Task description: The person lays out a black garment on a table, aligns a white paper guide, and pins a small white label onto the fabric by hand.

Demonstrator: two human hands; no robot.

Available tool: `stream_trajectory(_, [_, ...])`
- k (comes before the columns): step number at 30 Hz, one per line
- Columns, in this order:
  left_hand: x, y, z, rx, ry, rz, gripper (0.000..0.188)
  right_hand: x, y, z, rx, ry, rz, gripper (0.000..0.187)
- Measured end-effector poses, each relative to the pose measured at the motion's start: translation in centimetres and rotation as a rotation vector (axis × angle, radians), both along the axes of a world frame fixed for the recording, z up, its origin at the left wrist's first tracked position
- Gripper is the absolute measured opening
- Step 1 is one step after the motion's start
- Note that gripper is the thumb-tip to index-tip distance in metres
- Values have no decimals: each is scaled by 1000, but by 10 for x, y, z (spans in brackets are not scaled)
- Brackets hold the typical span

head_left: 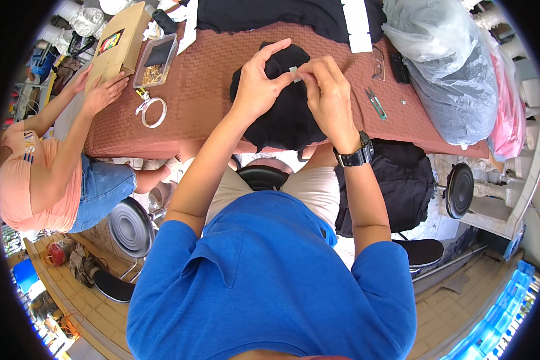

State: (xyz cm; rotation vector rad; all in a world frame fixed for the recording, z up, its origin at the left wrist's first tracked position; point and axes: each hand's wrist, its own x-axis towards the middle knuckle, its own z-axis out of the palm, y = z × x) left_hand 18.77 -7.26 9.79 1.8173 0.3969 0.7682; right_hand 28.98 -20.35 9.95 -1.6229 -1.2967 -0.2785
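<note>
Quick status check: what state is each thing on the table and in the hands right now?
small white tag: pinched between both hands
left hand: closed on tag
right hand: closed on tag
black garment: bunched, hanging over table edge
thread snips: lying flat, untouched
clear plastic tray: open, lidless

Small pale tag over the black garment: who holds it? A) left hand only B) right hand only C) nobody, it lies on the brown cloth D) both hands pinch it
D: the left hand and right hand meet fingertips on the small pale tag, above the black fabric garment on the brown-covered table.
</note>
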Motion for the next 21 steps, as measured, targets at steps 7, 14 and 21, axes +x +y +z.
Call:
stream_trajectory(7, [-2,10,-7,-156,18,-42,61,2,-12,31,258,430,153,6])
stream_trajectory(14, [-2,13,-2,-178,1,-60,62,22,-72,106,607,380,300,10])
stream_trajectory(21, [-5,15,-4,-66,60,-31,61,44,-159,175,655,194,536,18])
